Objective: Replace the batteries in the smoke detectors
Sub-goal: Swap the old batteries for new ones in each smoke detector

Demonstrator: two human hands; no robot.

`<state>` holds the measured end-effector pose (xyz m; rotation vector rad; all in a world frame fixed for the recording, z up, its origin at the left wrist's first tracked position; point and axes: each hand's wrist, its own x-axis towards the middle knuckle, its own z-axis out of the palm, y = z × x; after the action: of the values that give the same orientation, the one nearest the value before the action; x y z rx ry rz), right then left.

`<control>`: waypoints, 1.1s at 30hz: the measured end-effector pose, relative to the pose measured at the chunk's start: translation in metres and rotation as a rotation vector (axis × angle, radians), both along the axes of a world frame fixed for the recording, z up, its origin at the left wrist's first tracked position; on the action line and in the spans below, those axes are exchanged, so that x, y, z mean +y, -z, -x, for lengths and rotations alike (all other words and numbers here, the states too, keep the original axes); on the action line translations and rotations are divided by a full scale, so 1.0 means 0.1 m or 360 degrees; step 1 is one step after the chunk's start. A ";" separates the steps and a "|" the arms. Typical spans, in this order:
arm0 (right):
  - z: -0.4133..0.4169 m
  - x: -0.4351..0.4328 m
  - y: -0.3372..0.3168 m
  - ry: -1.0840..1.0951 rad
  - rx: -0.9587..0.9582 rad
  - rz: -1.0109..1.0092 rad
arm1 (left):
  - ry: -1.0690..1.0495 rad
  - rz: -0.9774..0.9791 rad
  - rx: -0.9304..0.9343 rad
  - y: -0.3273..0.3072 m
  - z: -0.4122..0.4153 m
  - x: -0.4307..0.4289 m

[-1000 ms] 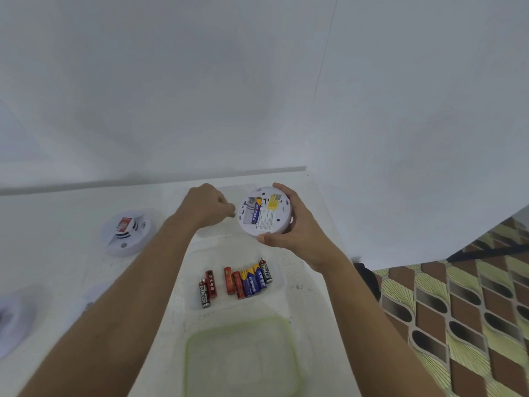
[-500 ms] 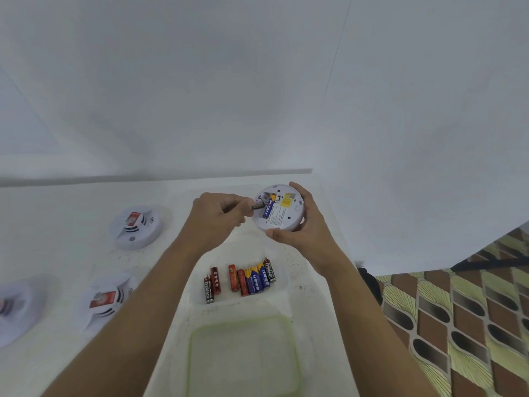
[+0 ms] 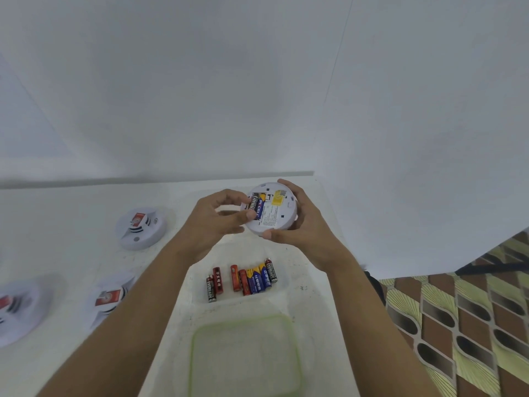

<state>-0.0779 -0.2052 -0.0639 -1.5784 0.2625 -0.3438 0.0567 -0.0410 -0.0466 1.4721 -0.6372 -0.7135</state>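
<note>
A: Start at the left edge of the table. What's there?

B: First detector, white, cut off by the frame. Just right of it, second detector, half hidden behind the left forearm. Farther back, third detector, face up, red label. All three rest on the table, well apart from the hands.

A: Left grip?

B: Left grip, a bare hand raised over the table. Fingers curled, thumb tip on the near end of the black battery, fingertips by its far end. Reads as a pinch.

A: Where does that battery sit?

B: In the open compartment of the held detector, underside up, tilted toward the camera. Blue battery lies touching it on the right. Yellow sticker is right of the compartment.

A: Right grip?

B: Right grip is clamped on the held detector's rim, thumb on the near edge, fingers round the far side.

A: Below the hands?

B: Seven loose batteries, black, red and blue, side by side in a shallow clear tray. Nearer the camera lies a green-rimmed lid, flat.

A: Far right?

B: Patterned floor, brown and yellow.
</note>
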 end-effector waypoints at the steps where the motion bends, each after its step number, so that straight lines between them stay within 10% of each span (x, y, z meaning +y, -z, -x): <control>1: -0.01 0.01 0.00 -0.0018 0.0000 -0.0002 | 0.0030 0.0077 0.0143 0.00 0.01 0.01; 19: -0.13 0.55 0.07 -0.0044 0.0021 -0.0061 | -0.0119 0.0062 0.0248 0.03 0.00 0.37; 33: -0.35 1.42 0.20 0.0020 -0.0162 -0.0120 | -0.0488 -0.0043 -0.1007 0.04 0.01 1.25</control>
<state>-0.0425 -0.0627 -0.0838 -1.4811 0.2044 -0.4187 0.0561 0.0840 -0.0506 1.7810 -0.8495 -0.0034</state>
